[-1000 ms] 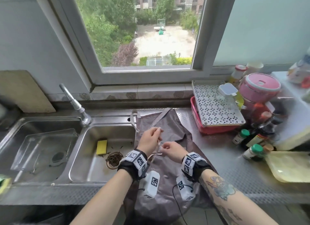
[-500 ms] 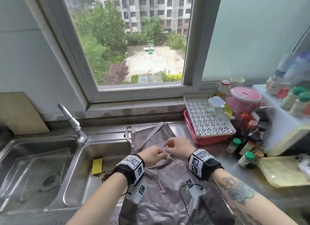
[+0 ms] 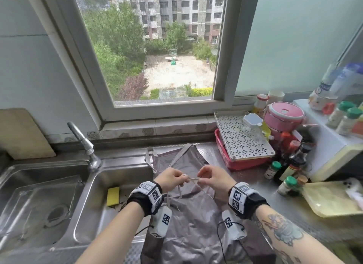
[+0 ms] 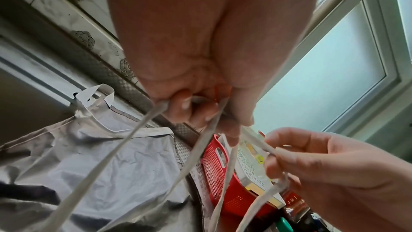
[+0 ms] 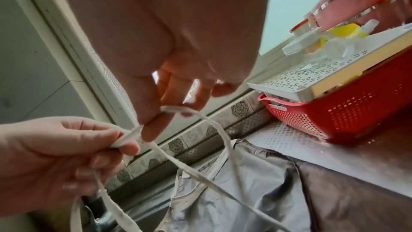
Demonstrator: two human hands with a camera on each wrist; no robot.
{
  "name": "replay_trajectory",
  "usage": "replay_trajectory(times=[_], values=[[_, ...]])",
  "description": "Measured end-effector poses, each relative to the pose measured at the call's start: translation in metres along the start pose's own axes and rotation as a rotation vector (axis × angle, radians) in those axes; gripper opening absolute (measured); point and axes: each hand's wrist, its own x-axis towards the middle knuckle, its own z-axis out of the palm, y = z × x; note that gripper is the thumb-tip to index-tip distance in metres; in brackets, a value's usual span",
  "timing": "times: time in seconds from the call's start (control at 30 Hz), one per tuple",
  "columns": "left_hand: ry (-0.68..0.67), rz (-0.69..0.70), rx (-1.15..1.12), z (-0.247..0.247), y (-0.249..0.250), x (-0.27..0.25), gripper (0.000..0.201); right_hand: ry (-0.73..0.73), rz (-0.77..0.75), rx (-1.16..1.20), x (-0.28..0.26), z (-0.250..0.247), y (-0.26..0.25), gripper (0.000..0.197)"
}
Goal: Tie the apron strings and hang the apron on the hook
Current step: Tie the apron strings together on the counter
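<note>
A grey apron (image 3: 192,220) lies flat on the steel counter, its lower part hanging over the front edge and its neck loop (image 3: 149,155) by the sink. Both hands hover just above its middle. My left hand (image 3: 181,178) grips two pale apron strings (image 4: 142,126) in curled fingers. My right hand (image 3: 201,176) pinches a string (image 5: 176,108) between thumb and forefinger. A short stretch of string (image 3: 193,178) runs between the hands, and the loose lengths trail down to the apron (image 5: 256,191). No hook is in view.
A double steel sink (image 3: 94,204) with a tap (image 3: 84,143) and a yellow sponge (image 3: 113,196) is left of the apron. Right of it stand a red basket (image 3: 241,163) under a white perforated tray (image 3: 235,138), several bottles (image 3: 292,165) and a pink pot (image 3: 282,116).
The view has tilted up toward the window. Both hands have moved further from me over the apron, and now face each other with string held between them.
</note>
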Motion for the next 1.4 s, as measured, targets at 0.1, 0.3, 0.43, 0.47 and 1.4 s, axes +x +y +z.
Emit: replay_trajectory(times=[0.1,0.3,0.43,0.47,1.4], values=[[-0.020,0.017,0.000,0.000,-0.003,-0.003,0.023,-0.073,-0.018,-0.100,0.001,0.000,-0.002,0.007],[-0.017,0.044,0.089,0.003,-0.005,-0.007,0.019,0.209,-0.078,-0.514,0.008,0.007,-0.011,0.017],[-0.024,0.061,0.015,0.010,0.000,-0.009,0.018,0.200,-0.060,-0.330,0.008,0.032,-0.013,0.017],[-0.012,0.062,-0.010,0.011,0.001,-0.010,0.018,0.089,-0.044,-0.225,0.008,0.040,-0.011,0.020],[0.199,-0.121,-0.147,0.012,-0.018,-0.017,0.017,-0.087,-0.040,-0.551,0.006,0.004,0.019,0.023]])
